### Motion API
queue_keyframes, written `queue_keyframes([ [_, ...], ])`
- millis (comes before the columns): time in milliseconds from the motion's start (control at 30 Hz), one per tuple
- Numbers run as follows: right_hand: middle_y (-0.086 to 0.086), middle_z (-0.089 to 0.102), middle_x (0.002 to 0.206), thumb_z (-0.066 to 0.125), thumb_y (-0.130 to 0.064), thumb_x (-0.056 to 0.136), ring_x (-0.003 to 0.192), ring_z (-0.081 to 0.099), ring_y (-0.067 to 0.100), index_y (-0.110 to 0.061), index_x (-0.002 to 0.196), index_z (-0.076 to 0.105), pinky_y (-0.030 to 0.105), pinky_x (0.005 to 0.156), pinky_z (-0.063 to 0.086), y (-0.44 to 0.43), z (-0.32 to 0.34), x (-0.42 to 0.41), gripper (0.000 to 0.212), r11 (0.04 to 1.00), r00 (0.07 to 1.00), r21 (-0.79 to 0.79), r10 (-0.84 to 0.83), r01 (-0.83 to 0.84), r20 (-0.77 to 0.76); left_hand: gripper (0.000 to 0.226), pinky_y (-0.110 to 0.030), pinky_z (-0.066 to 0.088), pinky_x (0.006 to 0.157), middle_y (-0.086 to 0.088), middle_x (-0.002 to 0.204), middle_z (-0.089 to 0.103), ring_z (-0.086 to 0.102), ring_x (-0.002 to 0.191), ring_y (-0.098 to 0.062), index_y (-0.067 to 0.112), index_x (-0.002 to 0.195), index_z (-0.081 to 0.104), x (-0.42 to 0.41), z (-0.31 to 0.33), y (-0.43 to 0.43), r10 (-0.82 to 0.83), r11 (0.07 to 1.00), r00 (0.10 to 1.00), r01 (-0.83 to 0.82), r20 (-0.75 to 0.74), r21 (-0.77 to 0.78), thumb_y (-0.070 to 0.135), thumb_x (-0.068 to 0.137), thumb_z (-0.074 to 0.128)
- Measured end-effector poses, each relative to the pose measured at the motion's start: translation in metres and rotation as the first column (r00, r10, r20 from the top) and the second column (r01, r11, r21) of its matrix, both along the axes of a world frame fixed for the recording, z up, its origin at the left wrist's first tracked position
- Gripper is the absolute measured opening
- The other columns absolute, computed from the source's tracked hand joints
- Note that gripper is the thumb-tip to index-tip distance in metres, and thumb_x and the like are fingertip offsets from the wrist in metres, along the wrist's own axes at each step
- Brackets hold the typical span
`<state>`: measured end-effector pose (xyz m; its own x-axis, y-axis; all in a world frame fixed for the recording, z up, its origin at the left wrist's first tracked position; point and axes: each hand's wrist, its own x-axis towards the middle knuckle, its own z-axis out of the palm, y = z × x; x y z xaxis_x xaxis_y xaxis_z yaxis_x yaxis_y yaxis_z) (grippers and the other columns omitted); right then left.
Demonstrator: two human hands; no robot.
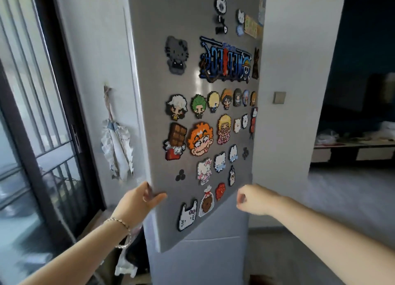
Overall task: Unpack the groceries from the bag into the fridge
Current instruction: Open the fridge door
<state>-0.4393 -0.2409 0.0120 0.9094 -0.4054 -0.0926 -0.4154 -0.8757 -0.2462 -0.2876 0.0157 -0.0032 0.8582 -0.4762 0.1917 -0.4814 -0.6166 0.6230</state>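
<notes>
The grey upper fridge door point(149, 92), covered in several pixel-art magnets, stands partly swung out from the fridge body point(209, 263). My left hand point(140, 201) grips the door's left edge near its lower corner, fingers wrapped behind it and thumb on the front. My right hand point(254, 199) hovers loosely curled just right of the door's lower right edge, with nothing in it. The inside of the fridge is hidden behind the door. A bag point(132, 252) hangs or lies low beside the fridge, under my left forearm, mostly hidden.
A white wall point(96, 71) with a hanging cloth ornament point(116, 150) is left of the fridge. A dark-framed sliding glass door point(32, 135) is at far left. To the right, an opening leads to a room with a low cabinet point(352, 150).
</notes>
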Motion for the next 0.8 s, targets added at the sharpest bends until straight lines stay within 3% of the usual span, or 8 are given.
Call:
queue_keyframes([
  [100, 0.000, 0.063, 0.115, 0.054, -0.029, 0.089, 0.106, 0.058, 0.020, -0.018, 0.105, 0.063, 0.026, 0.086, 0.045, -0.001, 0.010, -0.049, 0.021, 0.999, 0.998, -0.002, -0.048, 0.048, 0.033, 0.031, -0.028, 0.053, 0.071, 0.004, 0.079, 0.063, 0.061, 0.070, -0.013, 0.018, 0.075, 0.046, -0.060, 0.005, -0.012, -0.109, 0.994, 0.994, 0.108, 0.013, 0.032, 0.043, 0.084, 0.061],
  [233, 0.001, 0.062, 0.115, 0.054, -0.035, 0.091, 0.103, 0.058, 0.020, -0.019, 0.112, 0.059, 0.032, 0.090, 0.048, 0.014, 0.023, -0.115, 0.027, 0.990, 0.971, 0.074, -0.136, 0.124, 0.195, 0.027, -0.033, 0.054, 0.074, 0.000, 0.078, 0.065, 0.064, 0.068, -0.015, 0.016, 0.078, 0.044, -0.119, 0.009, -0.037, -0.272, 0.962, 0.962, 0.271, 0.012, 0.028, 0.036, 0.087, 0.060],
  [333, -0.005, 0.060, 0.104, 0.051, -0.038, 0.093, 0.099, 0.059, 0.017, -0.017, 0.124, 0.052, 0.035, 0.091, 0.049, 0.039, 0.033, -0.154, 0.037, 0.982, 0.911, 0.152, -0.160, 0.109, 0.380, 0.020, -0.030, 0.053, 0.076, 0.001, 0.081, 0.059, 0.066, 0.076, -0.017, 0.022, 0.081, 0.039, -0.150, 0.010, -0.060, -0.438, 0.891, 0.899, 0.432, 0.014, 0.138, 0.029, 0.093, 0.053],
  [400, -0.004, 0.058, 0.107, 0.052, -0.041, 0.092, 0.102, 0.058, 0.017, -0.014, 0.131, 0.047, 0.035, 0.093, 0.048, 0.054, 0.039, -0.169, 0.047, 0.975, 0.862, 0.191, -0.191, 0.112, 0.469, 0.011, -0.028, 0.050, 0.080, 0.000, 0.092, 0.060, 0.065, 0.091, -0.022, 0.022, 0.099, 0.043, -0.170, 0.011, -0.074, -0.534, 0.820, 0.844, 0.504, 0.046, 0.272, 0.024, 0.093, 0.051],
  [467, 0.003, 0.054, 0.124, 0.053, -0.046, 0.090, 0.110, 0.055, 0.020, -0.011, 0.136, 0.039, 0.034, 0.094, 0.046, 0.062, 0.043, -0.177, 0.059, 0.969, 0.831, 0.186, -0.236, 0.163, 0.504, 0.035, -0.026, 0.046, 0.087, -0.002, 0.111, 0.060, 0.060, 0.099, -0.020, 0.022, 0.125, 0.040, -0.190, 0.013, -0.083, -0.574, 0.778, 0.816, 0.522, 0.061, 0.349, 0.025, 0.093, 0.052],
  [533, 0.007, 0.048, 0.132, 0.052, -0.051, 0.089, 0.114, 0.054, 0.024, -0.008, 0.136, 0.035, 0.034, 0.090, 0.047, 0.060, 0.048, -0.181, 0.066, 0.957, 0.822, 0.156, -0.291, 0.246, 0.489, 0.038, -0.024, 0.043, 0.089, -0.001, 0.118, 0.059, 0.057, 0.100, -0.017, 0.023, 0.129, 0.041, -0.210, 0.016, -0.088, -0.578, 0.771, 0.814, 0.521, 0.057, 0.366, 0.029, 0.093, 0.051],
  [733, 0.013, 0.060, 0.109, 0.041, -0.029, 0.099, 0.083, 0.057, 0.024, -0.002, 0.116, 0.046, 0.026, 0.058, 0.040, 0.004, 0.056, -0.208, 0.032, 0.856, 0.680, 0.190, -0.500, 0.481, 0.536, 0.025, -0.026, 0.043, 0.091, 0.004, 0.118, 0.060, 0.057, 0.109, -0.018, 0.024, 0.114, 0.056, -0.243, 0.021, -0.107, -0.570, 0.744, 0.811, 0.443, 0.129, 0.500, 0.033, 0.093, 0.044],
  [800, 0.015, 0.060, 0.107, 0.039, -0.026, 0.100, 0.084, 0.057, 0.026, -0.001, 0.114, 0.048, 0.027, 0.059, 0.039, -0.022, 0.053, -0.220, 0.030, 0.841, 0.663, 0.154, -0.509, 0.518, 0.549, 0.026, -0.028, 0.045, 0.092, 0.003, 0.118, 0.060, 0.057, 0.108, -0.018, 0.025, 0.111, 0.058, -0.249, 0.023, -0.121, -0.565, 0.738, 0.816, 0.430, 0.126, 0.521, 0.036, 0.093, 0.043],
])
